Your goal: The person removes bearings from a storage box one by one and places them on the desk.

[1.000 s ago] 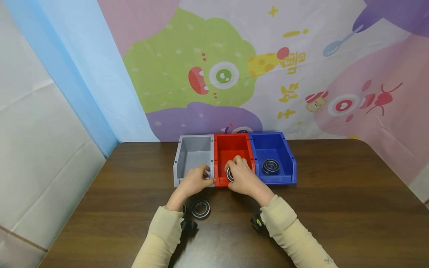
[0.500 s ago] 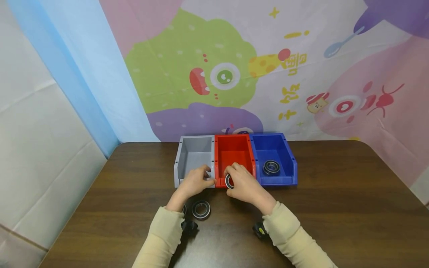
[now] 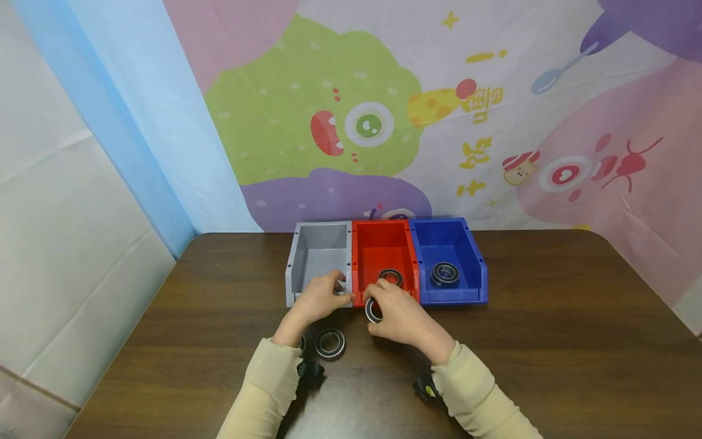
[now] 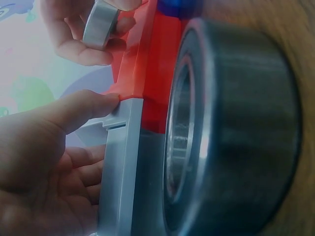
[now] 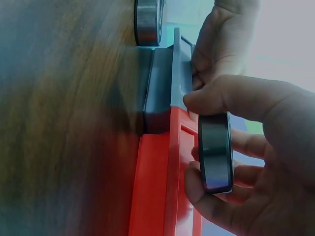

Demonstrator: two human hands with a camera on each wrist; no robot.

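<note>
In the head view my right hand (image 3: 384, 308) pinches a black-and-steel bearing (image 3: 372, 311) upright, just in front of the red bin (image 3: 382, 244); the right wrist view shows that bearing (image 5: 215, 152) between thumb and fingers by the red bin's (image 5: 162, 187) lip. A second bearing (image 3: 390, 276) lies inside the red bin. My left hand (image 3: 331, 292) grips the front lip of the grey bin (image 3: 318, 244), thumb on its edge (image 4: 118, 162). A loose bearing (image 3: 329, 342) lies on the table by my left wrist and looms large in the left wrist view (image 4: 231, 132).
A blue bin (image 3: 446, 235) at the right of the row holds another bearing (image 3: 445, 274). The three bins stand side by side at the back of the dark wooden table (image 3: 548, 317). A further bearing (image 3: 301, 342) peeks out from under my left wrist.
My right hand has drawn back out of the red bin towards me, holding a bearing. A bearing lying in the red bin has come into view. The left hand has stayed put.
</note>
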